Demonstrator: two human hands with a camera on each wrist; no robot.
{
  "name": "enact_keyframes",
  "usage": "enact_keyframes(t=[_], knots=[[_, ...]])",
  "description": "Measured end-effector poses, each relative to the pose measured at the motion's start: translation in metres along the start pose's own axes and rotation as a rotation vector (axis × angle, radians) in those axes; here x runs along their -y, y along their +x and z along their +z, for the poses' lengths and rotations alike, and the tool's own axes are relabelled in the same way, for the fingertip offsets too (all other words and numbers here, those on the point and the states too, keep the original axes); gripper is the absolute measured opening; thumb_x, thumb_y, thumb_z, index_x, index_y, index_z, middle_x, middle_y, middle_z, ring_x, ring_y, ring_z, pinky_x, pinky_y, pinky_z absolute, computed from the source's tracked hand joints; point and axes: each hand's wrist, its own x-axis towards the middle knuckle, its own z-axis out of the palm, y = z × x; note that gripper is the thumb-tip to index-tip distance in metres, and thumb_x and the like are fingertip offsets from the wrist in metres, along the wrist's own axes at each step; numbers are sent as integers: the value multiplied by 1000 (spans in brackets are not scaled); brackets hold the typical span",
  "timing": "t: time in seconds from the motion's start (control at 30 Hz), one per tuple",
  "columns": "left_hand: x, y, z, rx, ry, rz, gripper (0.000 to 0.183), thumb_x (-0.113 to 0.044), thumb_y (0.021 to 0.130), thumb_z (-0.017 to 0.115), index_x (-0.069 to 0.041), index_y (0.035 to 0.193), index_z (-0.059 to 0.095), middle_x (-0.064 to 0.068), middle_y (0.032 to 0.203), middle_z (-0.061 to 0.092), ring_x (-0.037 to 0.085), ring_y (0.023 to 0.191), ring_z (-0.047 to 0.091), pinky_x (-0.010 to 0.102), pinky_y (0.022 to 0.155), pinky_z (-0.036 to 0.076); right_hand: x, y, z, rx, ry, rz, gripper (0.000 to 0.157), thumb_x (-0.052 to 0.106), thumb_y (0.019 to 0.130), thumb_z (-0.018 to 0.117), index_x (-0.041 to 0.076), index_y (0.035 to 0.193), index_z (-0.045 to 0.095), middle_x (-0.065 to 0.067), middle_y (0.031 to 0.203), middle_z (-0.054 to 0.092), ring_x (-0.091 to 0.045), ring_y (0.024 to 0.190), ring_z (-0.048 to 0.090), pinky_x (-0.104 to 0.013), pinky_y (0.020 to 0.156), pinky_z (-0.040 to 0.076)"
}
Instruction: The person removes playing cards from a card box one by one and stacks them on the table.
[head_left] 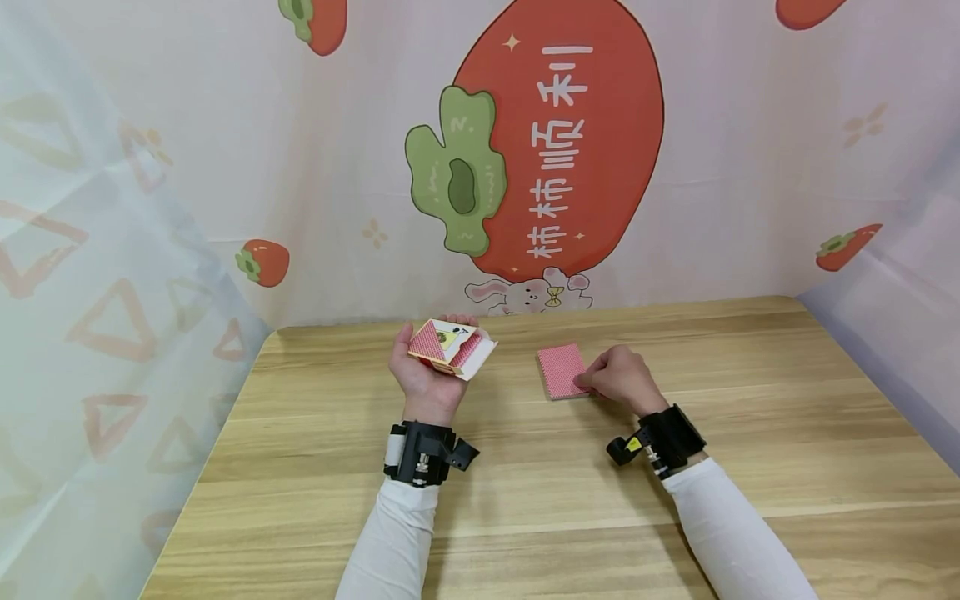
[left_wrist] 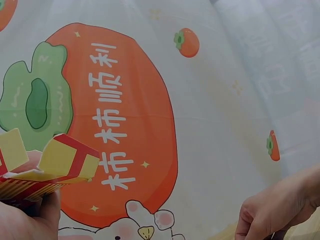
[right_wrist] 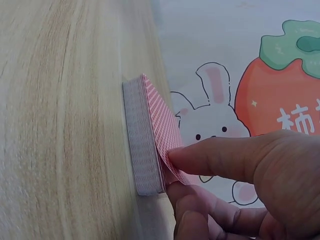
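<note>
My left hand [head_left: 426, 390], palm up, holds a red-patterned playing card box [head_left: 427, 340] between thumb and fingers. The box's flap stands open, showing a red and yellow side in the left wrist view, and an ace design shows on its face. To the right, a deck of playing cards [right_wrist: 140, 145] lies on the table with red-patterned backs up. My right hand [head_left: 622, 379] pinches the near right corner of the top playing card [right_wrist: 161, 120], thumb above and fingers below. That corner is bent up, leaving a gap over the rest of the deck.
The wooden table [head_left: 517, 500] ends at a hanging cloth [head_left: 360, 167] printed with persimmons and a rabbit. Each wrist wears a black camera strap [head_left: 423, 454], and white sleeves cover both forearms.
</note>
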Motion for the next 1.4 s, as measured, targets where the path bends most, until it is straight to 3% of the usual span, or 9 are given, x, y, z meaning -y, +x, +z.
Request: enact_keyframes(t=[0.63,1.4], knots=[[-1,-1,1,7,3,0,44,-45,100,39,-4,114,46,14,111,53,31,108,57,45,107,40,2,0,-2,-1,-32,20,27,31,84,82,6,76,77,-2,62,61,-17,61,51,-29,55,37],[-1,-3,0,4,8,16,45,-42,99,39,-2,118,45,15,113,53,34,107,58,47,117,28,1,-4,-6,-2,-22,14,26,30,86,78,4,80,77,-5,68,67,-17,63,55,-29,58,40]])
